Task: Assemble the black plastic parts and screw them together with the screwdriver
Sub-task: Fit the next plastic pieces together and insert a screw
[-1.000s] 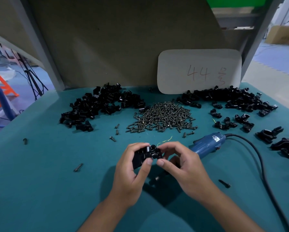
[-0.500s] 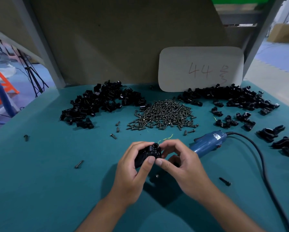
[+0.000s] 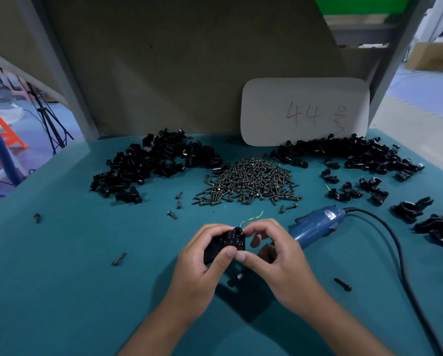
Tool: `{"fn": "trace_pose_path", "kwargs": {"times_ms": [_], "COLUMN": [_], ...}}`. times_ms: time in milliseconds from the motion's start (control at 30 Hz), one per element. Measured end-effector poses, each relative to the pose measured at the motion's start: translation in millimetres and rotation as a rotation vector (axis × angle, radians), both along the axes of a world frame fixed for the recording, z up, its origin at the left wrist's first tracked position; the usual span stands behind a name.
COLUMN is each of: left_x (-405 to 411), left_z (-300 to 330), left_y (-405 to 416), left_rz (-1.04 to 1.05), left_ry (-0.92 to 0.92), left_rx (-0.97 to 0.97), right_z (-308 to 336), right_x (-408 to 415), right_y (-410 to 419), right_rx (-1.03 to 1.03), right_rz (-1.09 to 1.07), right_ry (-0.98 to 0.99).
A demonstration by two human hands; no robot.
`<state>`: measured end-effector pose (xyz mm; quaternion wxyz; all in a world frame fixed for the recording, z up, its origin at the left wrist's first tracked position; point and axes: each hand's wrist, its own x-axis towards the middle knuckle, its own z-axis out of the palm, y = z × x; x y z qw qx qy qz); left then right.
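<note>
Since a second ago little has moved: our left hand (image 3: 202, 263) and right hand (image 3: 274, 253) still pinch the black parts (image 3: 225, 244) together, both grips narrow; screwdriver (image 3: 315, 226) untouched on the surface (image 3: 87, 291), so no screwing yet.

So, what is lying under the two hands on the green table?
Under the left hand and right hand a small dark piece shows on the table, in shadow. Anything further beneath is covered.
</note>
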<state>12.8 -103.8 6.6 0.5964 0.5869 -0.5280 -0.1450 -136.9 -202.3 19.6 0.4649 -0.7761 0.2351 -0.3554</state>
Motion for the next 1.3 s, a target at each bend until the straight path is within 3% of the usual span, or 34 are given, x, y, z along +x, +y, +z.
{"fn": "trace_pose_path", "kwargs": {"times_ms": [600, 867, 933, 1033, 1167, 1300], "left_x": [-2, 0, 4, 8, 11, 14], "left_z": [2, -3, -3, -8, -11, -13], "left_y": [2, 0, -1, -2, -4, -9], "left_rz": [0.004, 0.124, 0.162, 0.138, 0.107, 0.098], "left_ry": [-0.002, 0.056, 0.163, 0.340, 0.410, 0.401], "left_rx": [-0.013, -0.014, 0.004, 0.009, 0.003, 0.003], "right_z": [3, 12, 20, 31, 18, 9], "right_x": [1, -3, 0, 15, 38, 56], "right_y": [-2, -18, -49, -116, -177, -187], "right_rx": [-0.059, -0.106, -0.176, -0.314, -0.318, -0.378], "right_rz": [-0.008, -0.051, -0.138, -0.254, -0.304, -0.335], "right_ry": [0.007, 0.054, 0.131, 0.437, 0.797, 0.846]}}
